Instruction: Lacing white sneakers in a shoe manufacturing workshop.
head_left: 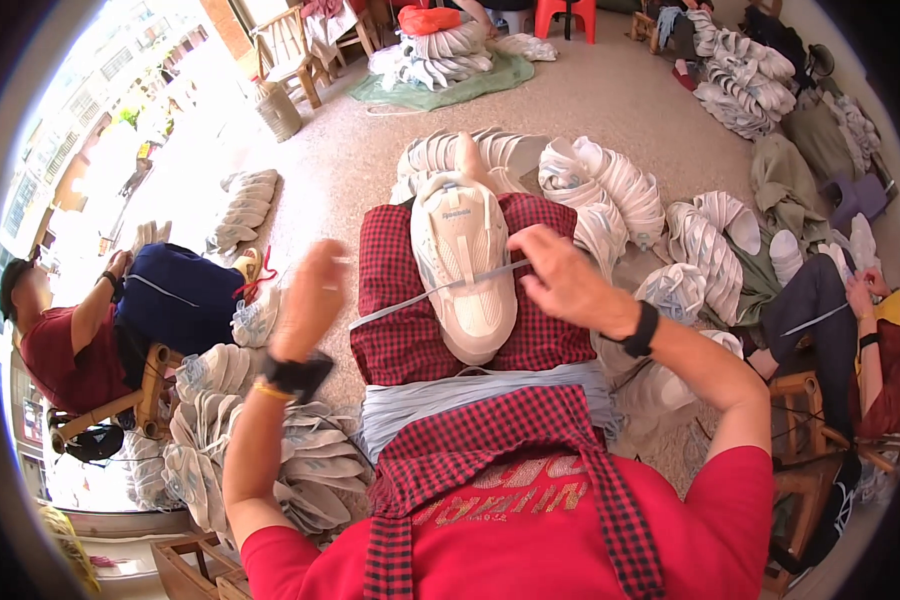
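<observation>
A white sneaker upper (462, 255) lies on my lap, its toe toward me, on a red-and-black checked cloth (390, 290). Across its lower eyelets runs a grey-blue shoelace (410, 301), whose left length trails over the cloth. My right hand (568, 280) is beside the upper, fingers closed on the lace's right end. Off to the left, my left hand (312, 300) is raised, apart from upper and lace; motion blur smears its fingers. A thick bundle of grey-blue laces (390, 408) lies across my lap, nearer my body.
Stacked white uppers (605, 190) stand ahead and to the right; more uppers (305, 455) pile at lower left. One person (75, 340) sits on the left, another (875, 360) on the right. A bamboo chair (285, 55) and uppers on green sheeting (490, 85) are farther off.
</observation>
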Motion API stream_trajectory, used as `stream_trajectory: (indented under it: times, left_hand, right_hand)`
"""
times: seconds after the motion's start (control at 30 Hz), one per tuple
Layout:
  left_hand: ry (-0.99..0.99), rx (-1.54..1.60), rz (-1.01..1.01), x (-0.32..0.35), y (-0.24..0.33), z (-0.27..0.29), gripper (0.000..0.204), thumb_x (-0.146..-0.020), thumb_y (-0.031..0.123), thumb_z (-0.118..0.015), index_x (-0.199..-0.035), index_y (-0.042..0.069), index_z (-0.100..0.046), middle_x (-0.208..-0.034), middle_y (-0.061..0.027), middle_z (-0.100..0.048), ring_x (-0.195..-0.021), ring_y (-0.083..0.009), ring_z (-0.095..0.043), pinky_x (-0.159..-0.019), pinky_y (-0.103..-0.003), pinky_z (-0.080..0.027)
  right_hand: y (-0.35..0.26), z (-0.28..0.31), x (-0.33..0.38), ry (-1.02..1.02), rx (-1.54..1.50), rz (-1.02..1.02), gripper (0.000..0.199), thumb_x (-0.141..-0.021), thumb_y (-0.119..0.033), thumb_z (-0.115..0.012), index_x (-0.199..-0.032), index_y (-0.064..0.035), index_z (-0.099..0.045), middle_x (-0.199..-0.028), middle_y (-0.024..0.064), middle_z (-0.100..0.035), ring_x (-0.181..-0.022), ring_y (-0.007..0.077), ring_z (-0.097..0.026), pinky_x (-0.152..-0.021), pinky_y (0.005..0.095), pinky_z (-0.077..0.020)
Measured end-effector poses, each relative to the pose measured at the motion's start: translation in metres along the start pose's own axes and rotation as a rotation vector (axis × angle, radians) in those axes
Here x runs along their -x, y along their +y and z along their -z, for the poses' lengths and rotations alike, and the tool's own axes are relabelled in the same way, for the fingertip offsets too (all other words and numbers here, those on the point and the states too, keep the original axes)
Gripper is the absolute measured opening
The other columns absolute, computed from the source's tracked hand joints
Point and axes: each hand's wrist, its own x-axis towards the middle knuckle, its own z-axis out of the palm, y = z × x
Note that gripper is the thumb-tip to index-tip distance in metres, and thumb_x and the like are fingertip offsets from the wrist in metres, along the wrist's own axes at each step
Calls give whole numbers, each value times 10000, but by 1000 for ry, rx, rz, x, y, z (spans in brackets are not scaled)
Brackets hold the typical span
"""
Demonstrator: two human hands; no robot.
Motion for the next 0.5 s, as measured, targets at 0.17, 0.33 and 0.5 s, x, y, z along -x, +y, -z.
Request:
stream_trajectory:
  times: [0.17,0.33,0.5]
  left_hand:
    - [-169,256,-72,4,89,-57,292,-820,33,-720,-1074,20,-574,-806,-95,-569,-697,-189,-580,-656,-336,-498]
    - [-216,213,-115,12,79,-49,264,-841,87,-701,-1072,68,-573,-835,-121,-571,-684,-312,-616,-611,-431,-496]
    - [-170,-290,-418,26,38,-10,228,-883,106,-652,-1104,142,-605,-821,-72,-561,-690,-291,-639,-551,-432,-497]
  right_hand:
    - [9,-18,0,11,-82,-1,357,-808,37,-641,-1144,-26,-537,-1049,164,-554,-978,341,-625,-811,393,-524]
    - [19,-8,13,-72,87,79,210,-863,-18,-661,-1054,-52,-580,-925,108,-573,-752,318,-648,-628,394,-528]
    - [29,30,27,-102,209,141,78,-924,-102,-598,-986,-62,-623,-837,111,-603,-735,302,-667,-588,404,-535]
